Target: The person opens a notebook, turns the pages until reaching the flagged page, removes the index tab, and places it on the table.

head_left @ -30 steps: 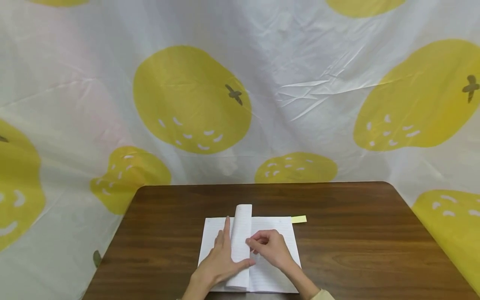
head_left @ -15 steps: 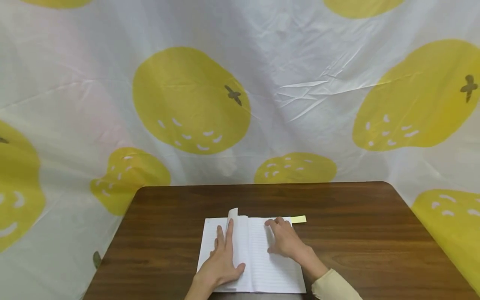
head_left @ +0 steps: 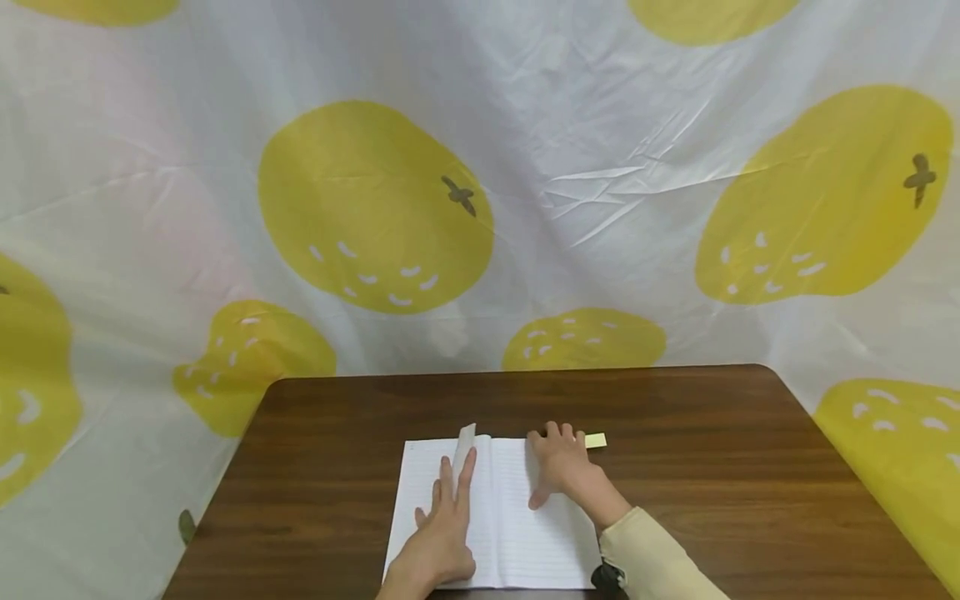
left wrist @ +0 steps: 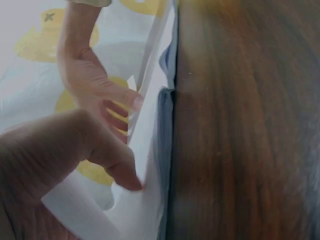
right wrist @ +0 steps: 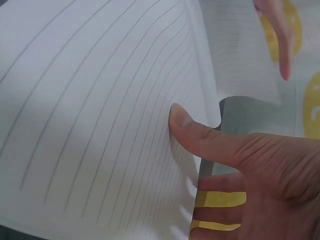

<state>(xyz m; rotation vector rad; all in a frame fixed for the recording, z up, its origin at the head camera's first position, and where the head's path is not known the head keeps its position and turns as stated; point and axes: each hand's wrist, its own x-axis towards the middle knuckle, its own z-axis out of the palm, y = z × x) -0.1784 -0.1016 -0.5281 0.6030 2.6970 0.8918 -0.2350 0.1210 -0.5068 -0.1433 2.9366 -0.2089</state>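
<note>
A lined notebook [head_left: 517, 550] lies spread on the table, its gutter running away from me. My left hand [head_left: 442, 537] rests on the left page with fingers extended, beside a curled leaf [head_left: 466, 440] that stands up past the top edge. In the left wrist view, part of a leaf [left wrist: 75, 205] bends up beside that hand's thumb. My right hand [head_left: 566, 467] is spread over the upper right page, fingertips at the top edge, partly covering a yellow sticky tab [head_left: 596, 440]. The right wrist view shows its thumb [right wrist: 195, 130] laid on the ruled paper.
The brown wooden table [head_left: 697, 467] reaches out on both sides of the notebook. Behind it hangs a pale curtain [head_left: 525, 167] with large yellow fruit shapes. Something black [head_left: 609, 577] shows under the beige right sleeve [head_left: 660, 558].
My right hand has left the leaf near the gutter and moved right and up to the top edge. The raised leaf has gone left, baring the gutter. My left thumb has drawn in.
</note>
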